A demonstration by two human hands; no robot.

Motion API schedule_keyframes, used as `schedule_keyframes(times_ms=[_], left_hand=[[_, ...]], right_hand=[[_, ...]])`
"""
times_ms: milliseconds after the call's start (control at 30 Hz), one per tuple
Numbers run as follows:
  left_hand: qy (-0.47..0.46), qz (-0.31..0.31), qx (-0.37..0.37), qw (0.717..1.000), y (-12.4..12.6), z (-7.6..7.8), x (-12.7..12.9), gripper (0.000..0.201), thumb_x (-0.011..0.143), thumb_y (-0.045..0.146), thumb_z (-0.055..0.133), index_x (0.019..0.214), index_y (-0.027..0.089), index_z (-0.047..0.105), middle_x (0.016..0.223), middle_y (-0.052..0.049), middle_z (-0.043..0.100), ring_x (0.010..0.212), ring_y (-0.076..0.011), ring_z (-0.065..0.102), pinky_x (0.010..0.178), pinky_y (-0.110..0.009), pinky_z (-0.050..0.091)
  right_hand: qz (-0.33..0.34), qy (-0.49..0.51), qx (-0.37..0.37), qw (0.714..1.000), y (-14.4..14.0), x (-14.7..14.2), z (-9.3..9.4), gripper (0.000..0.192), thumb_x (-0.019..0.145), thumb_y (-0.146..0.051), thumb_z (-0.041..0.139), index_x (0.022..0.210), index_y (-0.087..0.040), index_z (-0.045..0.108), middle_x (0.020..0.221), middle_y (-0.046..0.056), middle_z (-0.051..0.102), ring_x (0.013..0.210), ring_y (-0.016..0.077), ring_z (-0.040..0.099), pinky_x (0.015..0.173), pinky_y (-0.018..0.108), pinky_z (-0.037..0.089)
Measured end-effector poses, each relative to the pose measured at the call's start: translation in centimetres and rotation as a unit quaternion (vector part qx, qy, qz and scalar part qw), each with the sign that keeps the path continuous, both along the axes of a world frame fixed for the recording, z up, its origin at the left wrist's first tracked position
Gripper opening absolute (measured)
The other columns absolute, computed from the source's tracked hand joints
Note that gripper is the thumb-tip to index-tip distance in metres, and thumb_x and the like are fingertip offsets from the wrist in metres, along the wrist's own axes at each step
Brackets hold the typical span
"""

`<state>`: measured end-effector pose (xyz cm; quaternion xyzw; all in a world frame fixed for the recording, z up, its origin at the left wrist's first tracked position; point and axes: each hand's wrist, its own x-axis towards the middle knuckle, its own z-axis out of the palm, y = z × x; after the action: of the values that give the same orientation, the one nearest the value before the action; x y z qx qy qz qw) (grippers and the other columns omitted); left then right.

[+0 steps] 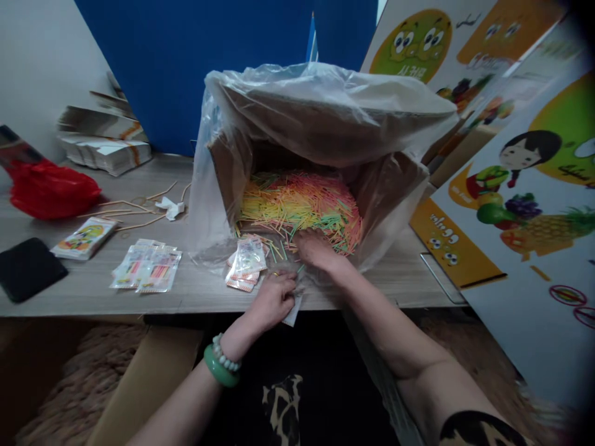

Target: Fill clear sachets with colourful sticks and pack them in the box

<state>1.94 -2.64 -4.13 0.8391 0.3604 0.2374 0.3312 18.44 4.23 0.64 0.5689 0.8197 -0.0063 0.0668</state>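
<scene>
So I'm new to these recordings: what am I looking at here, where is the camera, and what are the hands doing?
One picture, from a camera worn on a person's head, looking down at two bare hands. The left hand, with bracelets at the wrist, is closed around a small clear packet at the table edge. The right hand rests on coloured sticks spilling from a plastic-lined cardboard box. Filled packets lie beside it, more packets further left, plus a red bag.

hands (274, 297): 2 | cardboard box (227, 167): 1 | red bag (51, 189): 1 | black pad (28, 267): 1 | bracelets (222, 364): 2
</scene>
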Motion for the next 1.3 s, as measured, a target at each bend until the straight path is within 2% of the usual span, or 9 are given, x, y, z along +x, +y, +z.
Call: schedule_keyframes(times_ms=[200, 400, 600, 667, 767, 867, 1067, 1200, 1300], left_hand=[[-0.068, 0.013, -0.053, 0.996, 0.4, -0.9, -0.9, 0.018, 0.065, 0.004, 0.058, 0.059, 0.021, 0.064, 0.099, -0.007, 0.077, 0.118, -0.0283, 0.062, 0.102, -0.044, 0.045], [-0.086, 0.004, -0.040, 0.995, 0.2, -1.0, -0.8, 0.018, 0.066, 0.004, 0.057, 0.060, 0.019, 0.062, 0.105, -0.008, 0.075, 0.110, -0.0263, 0.065, 0.095, -0.040, 0.047], [-0.059, 0.003, -0.008, 0.998, 0.3, -0.9, -0.9, 0.016, 0.063, 0.006, 0.054, 0.055, 0.020, 0.056, 0.073, -0.004, 0.066, 0.080, -0.0219, 0.062, 0.078, -0.035, 0.046], [-0.059, 0.001, -0.009, 0.998, 0.3, -0.9, -0.8, 0.016, 0.062, 0.006, 0.054, 0.054, 0.020, 0.056, 0.070, -0.004, 0.065, 0.078, -0.0218, 0.061, 0.076, -0.034, 0.046], [-0.068, 0.010, -0.009, 0.998, 0.3, -1.1, -0.9, 0.017, 0.062, 0.005, 0.055, 0.053, 0.020, 0.056, 0.080, -0.006, 0.070, 0.087, -0.0241, 0.064, 0.080, -0.035, 0.047], [-0.076, 0.006, -0.008, 0.997, 0.3, -1.3, -0.9, 0.017, 0.061, 0.004, 0.055, 0.056, 0.019, 0.060, 0.100, -0.009, 0.075, 0.103, -0.0276, 0.065, 0.093, -0.040, 0.046], [-0.080, 0.008, -0.009, 0.997, 0.2, -1.5, -1.0, 0.020, 0.063, 0.002, 0.057, 0.062, 0.020, 0.066, 0.101, -0.007, 0.076, 0.109, -0.0268, 0.065, 0.097, -0.039, 0.047], [-0.082, 0.016, -0.008, 0.996, 0.2, -1.7, -0.9, 0.020, 0.064, 0.003, 0.059, 0.062, 0.021, 0.067, 0.103, -0.007, 0.076, 0.108, -0.0264, 0.065, 0.095, -0.039, 0.048], [-0.075, 0.015, -0.004, 0.997, 0.2, -1.7, -0.9, 0.020, 0.066, 0.003, 0.059, 0.063, 0.021, 0.067, 0.105, -0.007, 0.076, 0.109, -0.0263, 0.065, 0.094, -0.039, 0.048]], right_hand=[[-0.008, -0.012, 0.002, 1.000, 0.8, 0.1, -1.1, 0.036, 0.094, -0.011, 0.037, 0.120, -0.010, 0.062, 0.124, 0.019, 0.062, 0.118, 0.0309, 0.052, 0.101, 0.044, 0.037], [-0.124, 0.042, -0.025, 0.991, 1.4, -1.8, -1.6, 0.034, 0.096, -0.016, 0.040, 0.123, -0.010, 0.059, 0.116, 0.019, 0.066, 0.108, 0.0284, 0.061, 0.091, 0.036, 0.044], [-0.197, 0.067, 0.035, 0.978, 0.2, -5.6, -1.7, 0.064, 0.094, -0.056, 0.046, 0.134, -0.006, 0.051, 0.128, 0.026, 0.058, 0.118, 0.0358, 0.055, 0.099, 0.046, 0.041], [-0.187, 0.054, 0.031, 0.980, 0.0, -5.8, -1.7, 0.062, 0.092, -0.055, 0.049, 0.129, -0.006, 0.056, 0.128, 0.026, 0.059, 0.119, 0.0369, 0.055, 0.098, 0.047, 0.042], [-0.163, 0.023, -0.012, 0.986, 0.5, -5.2, -1.5, 0.036, 0.096, -0.026, 0.043, 0.118, -0.008, 0.065, 0.117, 0.023, 0.067, 0.110, 0.0314, 0.063, 0.089, 0.039, 0.047], [-0.158, -0.018, -0.027, 0.987, 1.5, -4.3, -1.1, 0.037, 0.090, -0.008, 0.039, 0.112, -0.008, 0.068, 0.112, 0.022, 0.070, 0.105, 0.0293, 0.066, 0.084, 0.036, 0.048], [-0.117, -0.016, -0.025, 0.993, 2.3, -1.9, -1.1, 0.041, 0.092, -0.013, 0.038, 0.127, -0.012, 0.059, 0.115, 0.017, 0.070, 0.104, 0.0250, 0.066, 0.084, 0.032, 0.048], [-0.097, 0.009, 0.017, 0.995, 3.3, -1.0, -0.7, 0.036, 0.094, -0.013, 0.034, 0.120, -0.010, 0.058, 0.115, 0.018, 0.067, 0.102, 0.0248, 0.064, 0.085, 0.032, 0.046], [-0.018, 0.005, 0.042, 0.999, 4.8, -1.8, -0.3, 0.034, 0.096, -0.012, 0.031, 0.119, -0.012, 0.057, 0.117, 0.018, 0.064, 0.108, 0.0251, 0.060, 0.092, 0.035, 0.042]])
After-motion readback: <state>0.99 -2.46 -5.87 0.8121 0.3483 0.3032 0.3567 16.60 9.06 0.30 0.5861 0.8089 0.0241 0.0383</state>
